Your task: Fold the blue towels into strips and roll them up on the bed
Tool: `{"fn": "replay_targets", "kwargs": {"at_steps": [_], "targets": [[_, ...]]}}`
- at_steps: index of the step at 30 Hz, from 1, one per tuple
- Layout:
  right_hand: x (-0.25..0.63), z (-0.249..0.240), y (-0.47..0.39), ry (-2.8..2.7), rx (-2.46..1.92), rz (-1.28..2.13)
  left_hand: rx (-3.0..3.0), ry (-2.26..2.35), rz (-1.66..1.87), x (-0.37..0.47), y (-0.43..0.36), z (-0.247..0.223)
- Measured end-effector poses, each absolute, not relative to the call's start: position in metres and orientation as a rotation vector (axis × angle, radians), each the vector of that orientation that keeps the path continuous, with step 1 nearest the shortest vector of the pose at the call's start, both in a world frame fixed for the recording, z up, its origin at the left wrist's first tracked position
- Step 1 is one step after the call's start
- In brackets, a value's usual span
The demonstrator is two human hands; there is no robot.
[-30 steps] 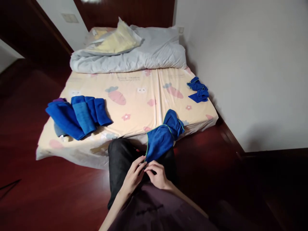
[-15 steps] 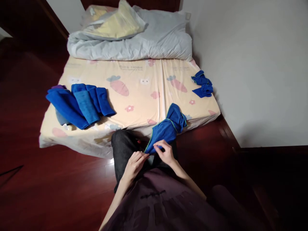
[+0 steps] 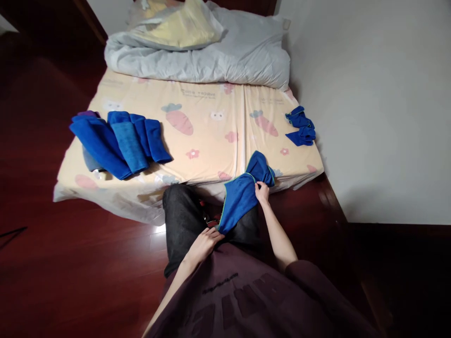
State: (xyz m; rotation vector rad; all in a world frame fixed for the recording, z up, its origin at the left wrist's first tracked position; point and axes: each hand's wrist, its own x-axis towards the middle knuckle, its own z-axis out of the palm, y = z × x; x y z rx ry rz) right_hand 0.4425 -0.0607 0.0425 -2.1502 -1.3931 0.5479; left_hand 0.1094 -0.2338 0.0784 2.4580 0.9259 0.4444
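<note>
A blue cloth point(image 3: 237, 199) with green edging stretches from my lap to the front edge of the bed, its far part bunched on the sheet. Near my waist, my left hand point(image 3: 206, 244) has its fingers closed on the cloth's near corner. My right hand point(image 3: 262, 192) pinches the right-hand edge of the same cloth, farther out beside the bunched part. Some of the cloth's folds are hidden by my fingers.
Several rolled blue towels point(image 3: 132, 148) lie on the bed's left side. Crumpled blue cloths point(image 3: 301, 136) lie at its right edge. A folded grey quilt point(image 3: 246, 58) and a yellow bundle point(image 3: 188, 28) are at the back. A wall point(image 3: 380, 117) rises on the right.
My right hand has moved from near my left hand out to the cloth's right edge. The near part of the cloth is spread wider. The view has shifted slightly.
</note>
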Motion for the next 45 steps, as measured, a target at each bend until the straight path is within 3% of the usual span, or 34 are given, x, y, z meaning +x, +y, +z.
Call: {"fn": "replay_targets", "kwargs": {"at_steps": [7,14,21,26,39,45], "targets": [[0.431,0.072,-0.092,-1.638,-1.805,0.554,2.361,1.035,0.584,0.110,-0.235,0.086],[0.386,0.150,-0.163,-1.857,-1.482,0.950,2.076,1.162,0.966,0.128,-0.212,0.134],[0.347,0.206,-0.187,-1.902,-1.139,1.195,2.177,0.977,0.892,0.140,-0.196,0.160],[0.346,0.214,-0.186,-1.964,-1.131,1.159,2.175,1.061,0.851,0.112,-0.204,0.171],[0.381,0.215,-0.181,-2.050,-1.202,1.142,2.537,1.568,1.334,0.012,-0.225,0.216],[0.397,0.217,-0.182,-1.965,-1.276,0.973,2.620,1.911,1.545,-0.011,-0.217,0.232]]}}
